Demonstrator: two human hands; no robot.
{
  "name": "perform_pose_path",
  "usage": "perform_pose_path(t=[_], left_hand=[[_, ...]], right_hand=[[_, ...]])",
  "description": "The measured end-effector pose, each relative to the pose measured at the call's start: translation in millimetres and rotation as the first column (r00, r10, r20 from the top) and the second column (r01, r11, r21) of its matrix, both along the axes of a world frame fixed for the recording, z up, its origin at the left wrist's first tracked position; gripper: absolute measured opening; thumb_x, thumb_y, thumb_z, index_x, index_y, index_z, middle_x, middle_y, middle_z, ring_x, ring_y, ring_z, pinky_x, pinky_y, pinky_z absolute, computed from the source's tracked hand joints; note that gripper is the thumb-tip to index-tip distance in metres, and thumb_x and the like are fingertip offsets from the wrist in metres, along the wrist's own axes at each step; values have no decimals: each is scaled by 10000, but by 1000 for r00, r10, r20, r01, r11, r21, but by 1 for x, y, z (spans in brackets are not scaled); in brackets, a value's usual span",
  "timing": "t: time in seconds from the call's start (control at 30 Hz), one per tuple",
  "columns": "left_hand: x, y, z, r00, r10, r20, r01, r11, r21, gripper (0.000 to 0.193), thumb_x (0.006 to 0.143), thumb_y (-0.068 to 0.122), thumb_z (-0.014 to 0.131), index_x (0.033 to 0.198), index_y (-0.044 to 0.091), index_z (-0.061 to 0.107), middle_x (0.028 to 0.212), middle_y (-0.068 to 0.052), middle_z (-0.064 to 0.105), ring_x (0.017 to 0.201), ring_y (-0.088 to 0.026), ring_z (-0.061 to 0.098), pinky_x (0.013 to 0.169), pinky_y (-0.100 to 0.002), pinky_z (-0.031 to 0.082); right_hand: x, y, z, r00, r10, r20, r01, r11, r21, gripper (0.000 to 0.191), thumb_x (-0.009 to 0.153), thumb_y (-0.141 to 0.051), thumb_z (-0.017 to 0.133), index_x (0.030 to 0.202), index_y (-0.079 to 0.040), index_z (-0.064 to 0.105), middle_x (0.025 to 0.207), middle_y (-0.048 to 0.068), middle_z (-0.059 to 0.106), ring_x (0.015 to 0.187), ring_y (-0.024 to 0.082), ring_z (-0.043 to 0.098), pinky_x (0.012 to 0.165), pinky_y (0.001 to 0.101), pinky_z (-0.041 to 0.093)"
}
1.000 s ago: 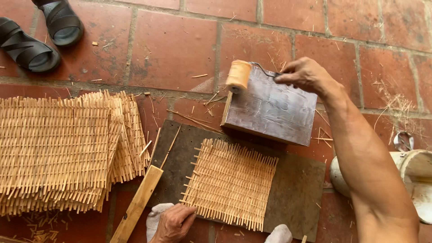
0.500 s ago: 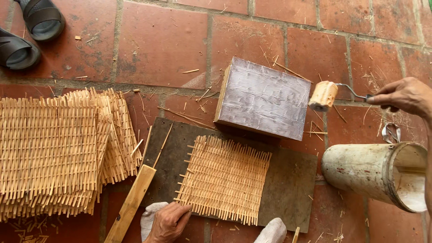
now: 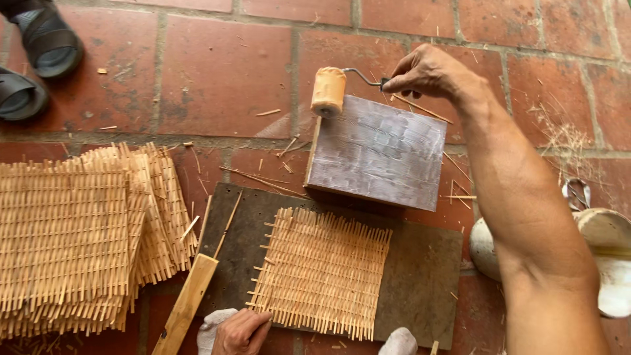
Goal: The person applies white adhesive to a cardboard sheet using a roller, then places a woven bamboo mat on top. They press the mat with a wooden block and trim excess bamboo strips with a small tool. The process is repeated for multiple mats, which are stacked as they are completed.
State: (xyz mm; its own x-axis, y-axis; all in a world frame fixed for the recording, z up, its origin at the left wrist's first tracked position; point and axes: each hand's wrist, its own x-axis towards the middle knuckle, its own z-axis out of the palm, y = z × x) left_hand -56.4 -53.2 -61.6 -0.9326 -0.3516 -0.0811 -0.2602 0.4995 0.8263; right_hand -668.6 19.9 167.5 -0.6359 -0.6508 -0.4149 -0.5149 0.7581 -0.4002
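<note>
My right hand (image 3: 426, 71) grips the wire handle of a small paint roller (image 3: 328, 91) whose orange sleeve rests on the far left corner of a grey, glue-smeared wooden block (image 3: 378, 152). The block lies on a dark board (image 3: 420, 276) on the brick floor. A square woven bamboo mat (image 3: 322, 271) lies on that board in front of the block. My left hand (image 3: 240, 331) presses on the mat's near left corner, beside a white cloth (image 3: 211, 327).
A stack of woven bamboo mats (image 3: 72, 236) lies at the left. A wooden stick (image 3: 187, 304) leans by the board. A white glue bucket (image 3: 608, 263) stands at the right, partly behind my arm. Two dark sandals (image 3: 39, 59) sit at the far left.
My right hand brought the roller from the bucket at the right back over the grey block, to its far left corner. The left hand has stayed on the mat.
</note>
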Motion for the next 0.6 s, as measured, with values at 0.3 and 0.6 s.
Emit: perform_pose_path(t=[0.3,0.6], left_hand=[[2,4,-9,1000,24,16,-23,1000,-21,178,753,76,807,927,59,775,738,-85,771,687,-204,759,618,-346,597],[0,9,19,992,41,-116,-48,997,-64,162,802,130,773,940,46,762,844,-113,778,773,-273,751,682,-375,591]], right_hand=[[-55,247,59,945,-189,-269,297,838,457,443,891,-430,752,1035,-13,793,831,132,770,741,231,700,694,412,578],[98,442,90,733,-533,-422,637,756,151,387,871,-240,770,1157,20,757,868,100,732,725,179,666,661,343,556]])
